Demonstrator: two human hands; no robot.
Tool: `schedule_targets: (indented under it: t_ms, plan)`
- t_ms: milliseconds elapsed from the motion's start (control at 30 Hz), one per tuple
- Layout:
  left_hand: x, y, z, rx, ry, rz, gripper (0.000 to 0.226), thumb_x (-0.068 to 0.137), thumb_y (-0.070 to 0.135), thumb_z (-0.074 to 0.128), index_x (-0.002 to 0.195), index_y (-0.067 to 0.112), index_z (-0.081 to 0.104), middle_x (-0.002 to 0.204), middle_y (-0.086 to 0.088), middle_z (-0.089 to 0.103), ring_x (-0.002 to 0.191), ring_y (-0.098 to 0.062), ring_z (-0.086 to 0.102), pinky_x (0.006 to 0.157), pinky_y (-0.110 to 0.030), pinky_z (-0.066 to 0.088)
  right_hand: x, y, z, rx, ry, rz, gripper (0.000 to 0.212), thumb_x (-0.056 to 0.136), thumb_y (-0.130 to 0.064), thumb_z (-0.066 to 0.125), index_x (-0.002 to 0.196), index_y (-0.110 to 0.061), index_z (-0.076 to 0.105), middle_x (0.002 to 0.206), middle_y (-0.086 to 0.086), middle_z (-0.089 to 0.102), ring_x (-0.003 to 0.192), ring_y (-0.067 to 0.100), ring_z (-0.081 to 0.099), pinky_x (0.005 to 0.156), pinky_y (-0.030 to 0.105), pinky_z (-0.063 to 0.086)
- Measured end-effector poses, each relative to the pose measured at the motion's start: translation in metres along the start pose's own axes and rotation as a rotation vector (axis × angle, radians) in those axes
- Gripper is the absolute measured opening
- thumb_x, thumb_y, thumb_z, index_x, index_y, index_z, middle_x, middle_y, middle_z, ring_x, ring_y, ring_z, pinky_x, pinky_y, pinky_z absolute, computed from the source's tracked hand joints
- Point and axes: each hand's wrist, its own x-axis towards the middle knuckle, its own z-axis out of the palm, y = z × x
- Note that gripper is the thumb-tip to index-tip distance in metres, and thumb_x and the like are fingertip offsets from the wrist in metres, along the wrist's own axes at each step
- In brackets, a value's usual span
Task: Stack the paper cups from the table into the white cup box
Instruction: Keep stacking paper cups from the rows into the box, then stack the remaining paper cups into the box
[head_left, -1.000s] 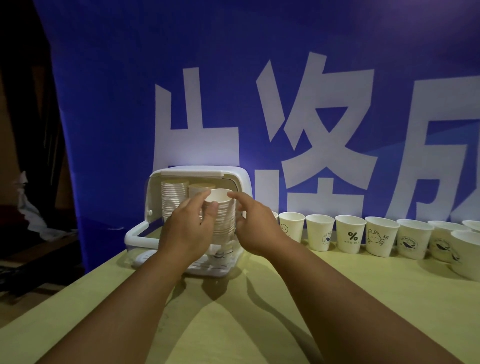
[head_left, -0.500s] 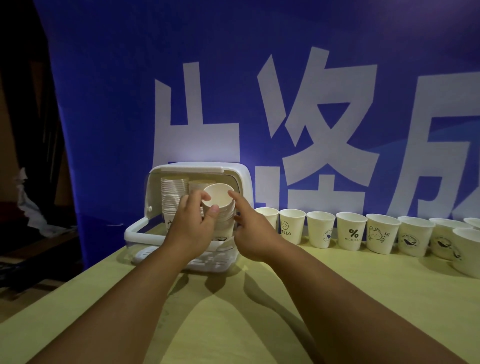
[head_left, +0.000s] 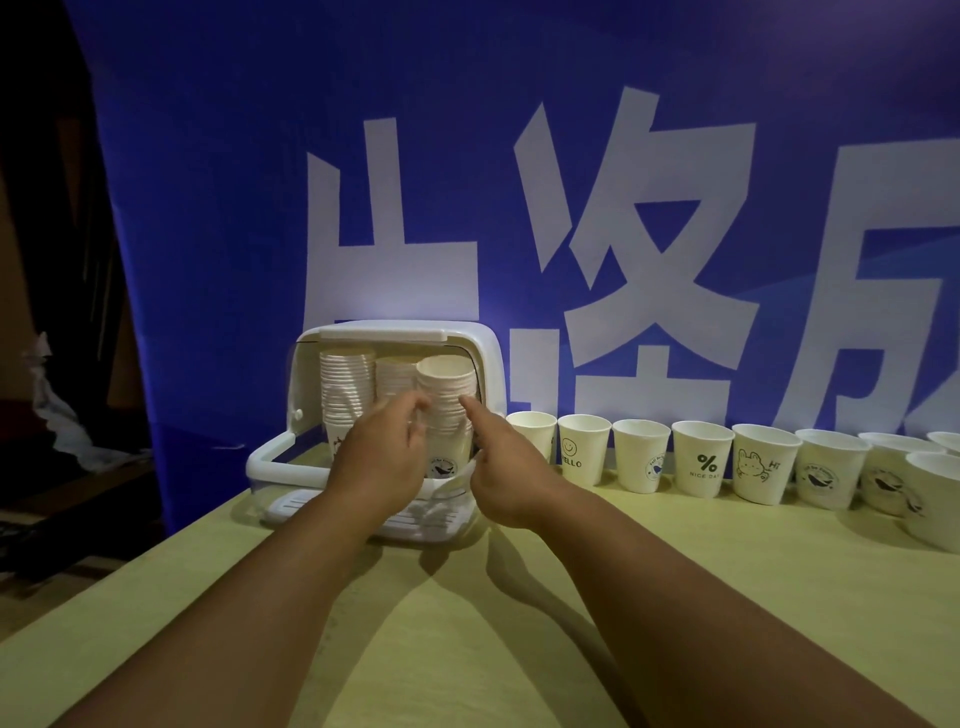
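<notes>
Your left hand (head_left: 382, 457) and right hand (head_left: 501, 467), fingers loosely spread, flank the ribbed cup stack (head_left: 447, 400) in the box (head_left: 488, 358); contact unclear.

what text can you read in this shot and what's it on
"HELLO", under a smiley: second loose cup from the box
"%" over "NICE DAY": fourth cup
"HI", beside a rabbit drawing: fifth cup
Round emblem text on other cups: too small to read
Large white Chinese characters on the blue banner: cropped, not fully readable

The yellow-green table (head_left: 519, 649) carries the white cup box (head_left: 374, 512) and a row of paper cups (head_left: 701, 457) beside it.
</notes>
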Motion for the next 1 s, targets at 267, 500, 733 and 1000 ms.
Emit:
schedule_targets:
  t_ms: [267, 500, 733, 1000]
  plan:
    - [-0.006, 0.000, -0.003, 0.238, -0.159, -0.020, 0.029, 0.103, 0.031, 0.051, 0.127, 0.031, 0.066, 0.126, 0.005, 0.067, 0.113, -0.017, 0.059, 0.096, -0.045, 0.053, 0.003, 0.005, 0.000, -0.204, 0.011, 0.020, 0.064, 0.094, -0.010, 0.060, 0.151, -0.030, 0.036, 0.153, -0.002, 0.043, 0.137, 0.026, 0.043, 0.109, 0.053, 0.040]
    - [-0.013, 0.021, -0.004, 0.222, -0.087, 0.074, 0.016, 0.099, 0.035, 0.055, 0.088, 0.030, 0.066, 0.084, 0.012, 0.063, 0.080, -0.010, 0.057, 0.076, -0.039, 0.057, -0.013, 0.012, -0.023, -0.208, 0.119, 0.108, 0.034, 0.091, -0.018, 0.066, 0.123, -0.031, 0.066, 0.124, -0.007, 0.064, 0.099, 0.013, 0.060, 0.086, 0.026, 0.051]
    - [-0.030, 0.062, 0.017, 0.284, -0.075, 0.210, 0.022, 0.094, 0.039, 0.054, 0.080, 0.024, 0.063, 0.075, 0.010, 0.060, 0.070, -0.011, 0.056, 0.064, -0.029, 0.049, -0.051, 0.061, -0.070, -0.368, 0.049, 0.316, 0.033, 0.090, -0.016, 0.065, 0.122, -0.026, 0.066, 0.117, -0.005, 0.066, 0.097, 0.012, 0.061, 0.082, 0.025, 0.054]
    - [-0.036, 0.084, 0.075, 0.147, -0.324, 0.019, 0.019, 0.092, 0.035, 0.060, 0.111, 0.032, 0.057, 0.092, 0.009, 0.063, 0.084, -0.011, 0.061, 0.078, -0.034, 0.057, -0.066, 0.113, -0.072, -0.293, 0.056, 0.338, 0.057, 0.089, -0.016, 0.063, 0.142, -0.029, 0.044, 0.142, 0.000, 0.044, 0.127, 0.018, 0.045, 0.107, 0.033, 0.041]
